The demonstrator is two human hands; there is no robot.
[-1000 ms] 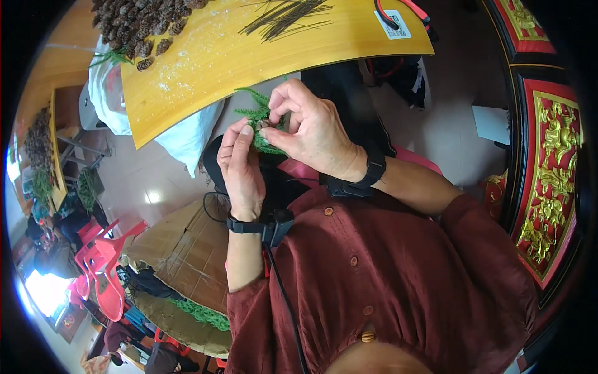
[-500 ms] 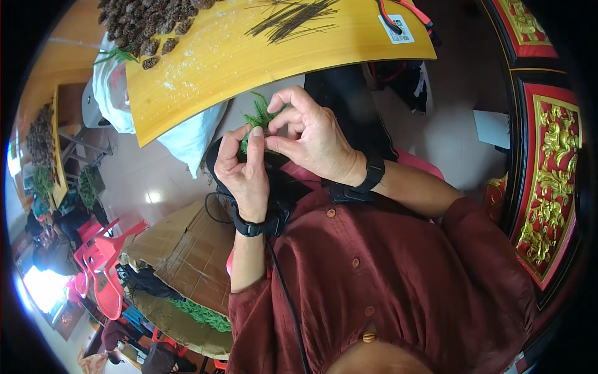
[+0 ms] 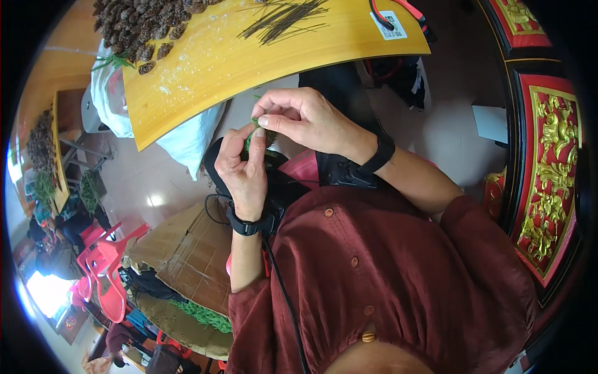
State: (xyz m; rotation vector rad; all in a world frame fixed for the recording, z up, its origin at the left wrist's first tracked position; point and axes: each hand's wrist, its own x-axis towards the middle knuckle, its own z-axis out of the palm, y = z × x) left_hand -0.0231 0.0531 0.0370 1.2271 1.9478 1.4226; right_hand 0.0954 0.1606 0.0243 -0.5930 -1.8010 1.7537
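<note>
My left hand (image 3: 242, 168) and my right hand (image 3: 306, 120) meet just below the edge of the yellow table (image 3: 205, 68). Both pinch a small green sprig (image 3: 256, 132) with fern-like leaves. My fingers hide most of the sprig, and only a dark green bit shows between thumb and fingertips. Black bands sit on both wrists, and a black cable runs down from the left one.
On the yellow table lie a heap of brown pine cones (image 3: 140, 22), a bundle of thin dark sticks (image 3: 283, 17) and red-handled pliers (image 3: 398, 9). A white bag (image 3: 184, 140) hangs under the table. Cardboard (image 3: 180, 255) and red plastic chairs (image 3: 103, 274) stand lower left. A red and gold carved panel (image 3: 548, 181) stands on the right.
The sprig's spread fronds have disappeared into my fingers. My right hand turned and flattened, its fingertips now pinching from above. My left hand rose slightly toward it.
</note>
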